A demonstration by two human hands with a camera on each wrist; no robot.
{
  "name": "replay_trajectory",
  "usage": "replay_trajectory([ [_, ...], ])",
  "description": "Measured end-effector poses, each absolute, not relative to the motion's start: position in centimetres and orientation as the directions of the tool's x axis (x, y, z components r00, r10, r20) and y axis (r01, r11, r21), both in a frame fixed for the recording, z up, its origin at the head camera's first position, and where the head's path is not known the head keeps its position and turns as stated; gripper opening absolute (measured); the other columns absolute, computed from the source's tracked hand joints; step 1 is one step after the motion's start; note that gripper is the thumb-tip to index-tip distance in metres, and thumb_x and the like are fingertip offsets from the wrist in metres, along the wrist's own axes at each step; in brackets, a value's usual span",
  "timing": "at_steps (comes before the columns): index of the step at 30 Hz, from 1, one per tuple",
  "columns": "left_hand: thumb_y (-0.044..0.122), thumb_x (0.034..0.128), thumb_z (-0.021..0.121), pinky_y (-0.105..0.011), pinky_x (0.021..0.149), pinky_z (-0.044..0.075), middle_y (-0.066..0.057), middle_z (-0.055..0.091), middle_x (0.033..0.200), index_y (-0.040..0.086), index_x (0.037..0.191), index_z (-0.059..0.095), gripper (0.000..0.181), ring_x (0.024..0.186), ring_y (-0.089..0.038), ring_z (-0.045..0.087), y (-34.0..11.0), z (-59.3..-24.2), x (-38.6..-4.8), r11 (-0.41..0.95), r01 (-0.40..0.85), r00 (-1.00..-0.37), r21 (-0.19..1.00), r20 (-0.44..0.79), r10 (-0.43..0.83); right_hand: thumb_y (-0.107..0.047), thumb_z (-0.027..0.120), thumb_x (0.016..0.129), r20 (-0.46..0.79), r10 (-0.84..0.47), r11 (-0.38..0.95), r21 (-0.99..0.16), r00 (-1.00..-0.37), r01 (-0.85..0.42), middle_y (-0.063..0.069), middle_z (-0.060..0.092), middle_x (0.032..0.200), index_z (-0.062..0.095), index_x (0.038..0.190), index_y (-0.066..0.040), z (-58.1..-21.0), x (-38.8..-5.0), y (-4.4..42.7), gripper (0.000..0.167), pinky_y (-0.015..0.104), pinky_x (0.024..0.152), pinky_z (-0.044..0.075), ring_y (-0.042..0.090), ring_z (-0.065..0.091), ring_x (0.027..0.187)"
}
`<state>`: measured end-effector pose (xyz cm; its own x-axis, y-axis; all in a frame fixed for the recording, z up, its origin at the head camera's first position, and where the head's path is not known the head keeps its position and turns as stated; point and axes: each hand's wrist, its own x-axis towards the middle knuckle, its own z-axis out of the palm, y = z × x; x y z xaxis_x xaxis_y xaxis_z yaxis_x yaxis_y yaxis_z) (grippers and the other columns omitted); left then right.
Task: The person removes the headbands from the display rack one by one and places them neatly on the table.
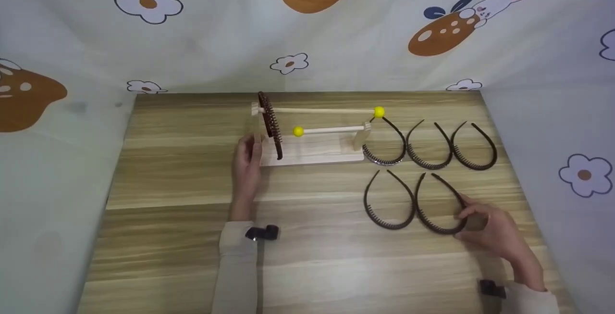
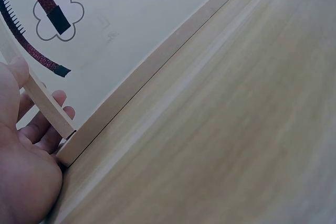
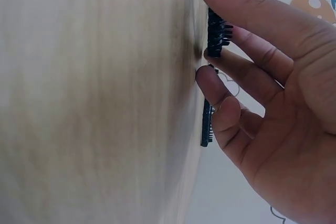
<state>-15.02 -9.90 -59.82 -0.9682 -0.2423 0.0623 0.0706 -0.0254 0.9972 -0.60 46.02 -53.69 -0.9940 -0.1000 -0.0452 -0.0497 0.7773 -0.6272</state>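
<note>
My left hand (image 1: 247, 162) grips the left upright (image 2: 50, 109) of a wooden stand (image 1: 317, 155), thumb on one side and fingers on the other. A dark red toothed headband (image 1: 273, 124) hangs on the stand's long rod (image 1: 326, 111), close to the left upright. At the lower right, my right hand (image 1: 495, 230) pinches the right side of a black toothed headband (image 1: 442, 231) lying on the table. In the right wrist view, the thumb and fingers (image 3: 252, 72) straddle that headband (image 3: 215, 35); part of it is hidden behind them.
Another black headband (image 1: 391, 227) lies just left of the pinched one. Behind them is a row of three headbands, including a middle one (image 1: 430, 166). A shorter rod (image 1: 331, 130) with a yellow ball (image 1: 298, 131) points left from the right upright. Patterned cloth (image 1: 216, 40) surrounds the table.
</note>
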Motion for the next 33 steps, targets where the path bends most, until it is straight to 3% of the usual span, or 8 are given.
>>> replay_trajectory([
  [2, 0.011, 0.1174, 0.055, -0.047, 0.129, 0.041, -0.026, 0.063, 0.150, -0.005, 0.149, 0.054, 0.036, 0.148, -0.038, 0.055, -9.9, -59.7, -15.0, -0.034, 0.068, -0.968, 0.997, 0.058, -0.245, 0.008, 0.102, 0.064, -0.038, -0.110, 0.780, -0.623, -0.993, -0.062, 0.030, 0.064, 0.150, 0.080, 0.098, -0.016, -53.8, -0.6, 45.9, 0.048, 0.002, 0.111, 0.022, 0.064, 0.055, 0.137],
  [5, 0.012, 0.1176, 0.055, -0.046, 0.129, 0.041, -0.025, 0.064, 0.151, -0.005, 0.150, 0.054, 0.036, 0.148, -0.037, 0.055, -9.9, -59.6, -15.0, -0.036, 0.057, -0.967, 0.998, 0.047, -0.251, 0.011, 0.100, 0.065, -0.041, -0.124, 0.774, -0.630, -0.991, -0.070, 0.033, 0.061, 0.152, 0.079, 0.100, -0.015, -53.9, -0.6, 45.8, 0.048, 0.030, 0.129, 0.030, 0.067, 0.051, 0.138],
  [12, 0.010, 0.1172, 0.055, -0.044, 0.127, 0.042, -0.026, 0.064, 0.149, -0.005, 0.148, 0.054, 0.034, 0.146, -0.037, 0.056, -9.8, -59.6, -15.0, -0.054, 0.071, -0.967, 0.996, 0.055, -0.249, 0.012, 0.100, 0.061, 0.004, -0.181, 0.786, -0.601, -0.983, -0.147, 0.039, 0.054, 0.156, 0.078, 0.103, -0.014, -53.7, -0.6, 45.5, 0.054, 0.044, 0.134, 0.029, 0.070, 0.048, 0.139],
  [17, 0.013, 0.1174, 0.056, -0.047, 0.130, 0.041, -0.025, 0.063, 0.151, -0.004, 0.148, 0.054, 0.036, 0.148, -0.037, 0.055, -9.8, -59.7, -15.0, -0.050, 0.066, -0.971, 0.997, 0.053, -0.234, 0.007, 0.103, 0.059, 0.001, -0.212, 0.802, -0.572, -0.977, -0.175, 0.041, 0.057, 0.150, 0.077, 0.103, -0.013, -52.4, -0.8, 45.1, 0.055, 0.089, 0.108, 0.036, 0.072, 0.048, 0.137],
  [20, 0.015, 0.1175, 0.056, -0.048, 0.129, 0.041, -0.024, 0.063, 0.152, -0.004, 0.149, 0.055, 0.037, 0.148, -0.036, 0.055, -9.9, -59.6, -15.0, -0.043, 0.057, -0.971, 0.997, 0.045, -0.234, 0.004, 0.104, 0.063, 0.041, -0.213, 0.826, -0.527, -0.976, -0.202, 0.038, 0.061, 0.148, 0.077, 0.103, -0.012, -51.6, -1.0, 44.3, 0.051, 0.078, 0.100, 0.053, 0.064, 0.061, 0.125],
  [23, 0.016, 0.1178, 0.056, -0.047, 0.129, 0.041, -0.024, 0.061, 0.154, -0.003, 0.150, 0.054, 0.038, 0.149, -0.034, 0.053, -10.0, -59.6, -15.0, -0.028, 0.048, -0.972, 0.998, 0.040, -0.233, 0.003, 0.102, 0.069, 0.119, -0.217, 0.837, -0.488, -0.969, -0.247, 0.033, 0.063, 0.148, 0.078, 0.102, -0.012, -50.8, -1.2, 43.1, 0.043, 0.049, 0.087, 0.064, 0.050, 0.070, 0.111],
  [28, 0.014, 0.1186, 0.054, -0.046, 0.129, 0.040, -0.025, 0.058, 0.155, -0.004, 0.152, 0.051, 0.038, 0.151, -0.033, 0.051, -10.1, -59.8, -15.0, -0.036, 0.058, -0.972, 0.998, 0.048, -0.231, 0.001, 0.099, 0.078, 0.222, -0.231, 0.821, -0.479, -0.947, -0.312, 0.026, 0.067, 0.147, 0.078, 0.098, -0.012, -49.5, -2.3, 40.3, 0.031, 0.012, 0.087, 0.050, 0.042, 0.067, 0.118],
  [33, 0.013, 0.1179, 0.055, -0.048, 0.129, 0.041, -0.026, 0.060, 0.153, -0.005, 0.151, 0.053, 0.038, 0.149, -0.037, 0.053, -10.0, -59.9, -15.1, -0.020, 0.066, -0.968, 0.998, 0.059, -0.242, 0.005, 0.096, 0.080, 0.250, -0.262, 0.765, -0.536, -0.932, -0.358, 0.020, 0.071, 0.146, 0.078, 0.095, -0.016, -49.3, -3.5, 37.5, 0.031, 0.006, 0.107, 0.037, 0.044, 0.066, 0.128],
])
